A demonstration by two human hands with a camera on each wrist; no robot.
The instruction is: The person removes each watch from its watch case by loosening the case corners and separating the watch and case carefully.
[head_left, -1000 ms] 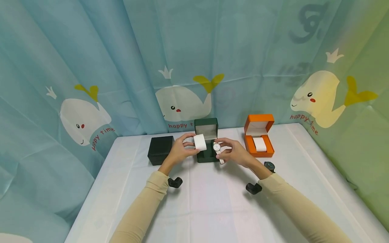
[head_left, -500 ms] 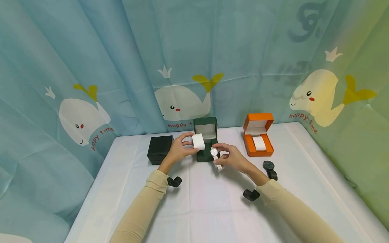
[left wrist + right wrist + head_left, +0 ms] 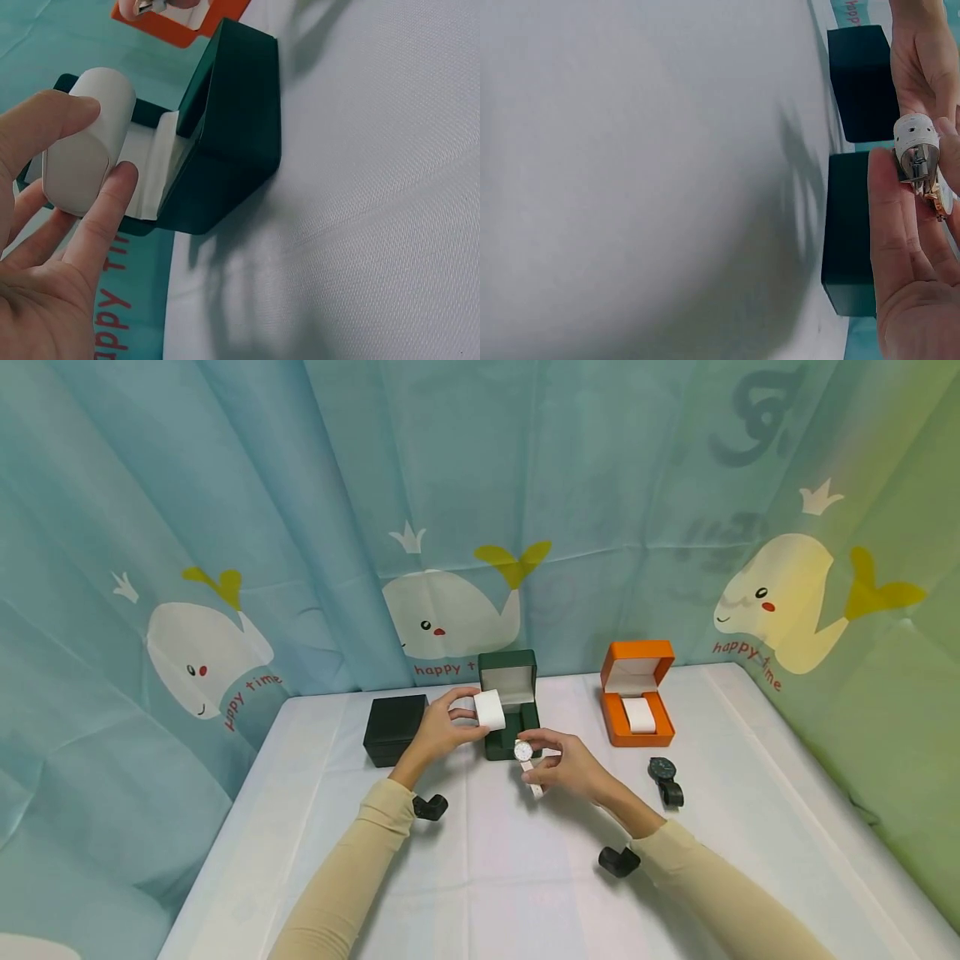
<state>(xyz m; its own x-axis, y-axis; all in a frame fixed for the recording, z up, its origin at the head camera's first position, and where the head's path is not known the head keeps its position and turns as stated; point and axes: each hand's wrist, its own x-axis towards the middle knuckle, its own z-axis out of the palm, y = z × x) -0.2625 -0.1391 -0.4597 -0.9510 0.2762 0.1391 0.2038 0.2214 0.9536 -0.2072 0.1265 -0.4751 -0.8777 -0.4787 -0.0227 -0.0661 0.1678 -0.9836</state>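
Over the far half of the table (image 3: 517, 877), I have two hands in view, apart from each other and each clamped on one thing. The left hand (image 3: 442, 728) pinches a white cushion (image 3: 490, 710) between thumb and fingers; the right hand (image 3: 567, 766) pinches a white watch (image 3: 524, 752) just before the green box's front right corner.

I count three boxes, two cushions and two watches. The held cushion is smooth, with rounded sides, and overlaps the green box (image 3: 244, 112) in my head view. From the right wrist I make out punched holes in the pale strap and a shiny metal clasp; its free end slants down toward me.

Both arms reach forward in beige sleeves (image 3: 348, 868), one small black device (image 3: 431, 807) by each cuff.

The green box stands open, pale-lined. Left of it sits a closed black box (image 3: 395, 731); to the right, an open orange box (image 3: 643, 741) bears the second cushion (image 3: 639, 716). Nearer me lies a black watch (image 3: 663, 769), its strap looped.

Behind, a creased blue-green curtain (image 3: 607, 577) shows three crowned whales (image 3: 457, 618).
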